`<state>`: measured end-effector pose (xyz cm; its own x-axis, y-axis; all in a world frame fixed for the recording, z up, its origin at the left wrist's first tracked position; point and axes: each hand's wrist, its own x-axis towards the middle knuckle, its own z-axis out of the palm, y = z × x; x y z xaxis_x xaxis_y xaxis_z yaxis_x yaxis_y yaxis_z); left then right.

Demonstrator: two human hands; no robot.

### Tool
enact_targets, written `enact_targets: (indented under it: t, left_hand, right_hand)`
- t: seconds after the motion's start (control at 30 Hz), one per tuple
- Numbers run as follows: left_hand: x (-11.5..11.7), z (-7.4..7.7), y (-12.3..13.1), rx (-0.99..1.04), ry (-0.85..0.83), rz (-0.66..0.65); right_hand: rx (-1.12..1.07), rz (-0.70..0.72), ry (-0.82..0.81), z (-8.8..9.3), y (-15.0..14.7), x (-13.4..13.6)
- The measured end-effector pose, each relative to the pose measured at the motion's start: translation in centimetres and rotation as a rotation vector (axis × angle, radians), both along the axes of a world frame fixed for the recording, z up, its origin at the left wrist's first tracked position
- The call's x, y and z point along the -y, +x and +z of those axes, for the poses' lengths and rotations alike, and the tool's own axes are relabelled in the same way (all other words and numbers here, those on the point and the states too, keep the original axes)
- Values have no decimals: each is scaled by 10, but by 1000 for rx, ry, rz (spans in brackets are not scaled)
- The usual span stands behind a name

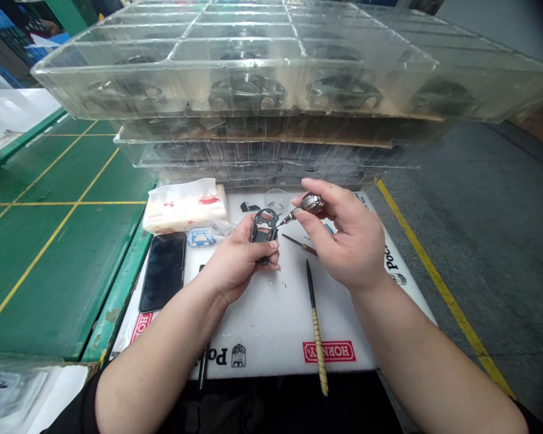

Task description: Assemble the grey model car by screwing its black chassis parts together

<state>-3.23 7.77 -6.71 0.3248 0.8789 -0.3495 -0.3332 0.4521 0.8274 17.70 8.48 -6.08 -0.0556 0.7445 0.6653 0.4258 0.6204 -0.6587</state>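
A worker's left hand (238, 259) clasped a dark model-car frame (263, 228) above a white foam sheet (271, 328), while the right hand (344, 238) pinched in its fingers (330, 196) a small screwdriver (311, 204), tip pointing left, just beside the frame.

Small silver tool (301, 208) nearly touches the dark model-car frame (259, 232).

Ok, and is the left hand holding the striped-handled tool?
No, the striped-handled tool lies on the white foam mat, while the left hand grips a small dark frame.
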Motion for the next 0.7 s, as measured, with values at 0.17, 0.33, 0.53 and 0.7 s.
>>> enact_targets:
  t: [0.17, 0.33, 0.53, 0.7]
  left_hand:
    - [0, -4, 0, 25, -5, 7]
    - [-3, -7, -1, 24, -1, 22]
    - [-5, -4, -4, 59, -15, 82]
    - [-5, 1, -5, 126, -45, 114]
  right_hand:
    - [-50, 16, -37, -6, -1, -1]
    - [-105, -30, -2, -6, -4, -2]
    - [-70, -30, -99, 7, 32, -12]
    - [366, 327, -746, 34, 70, -12]
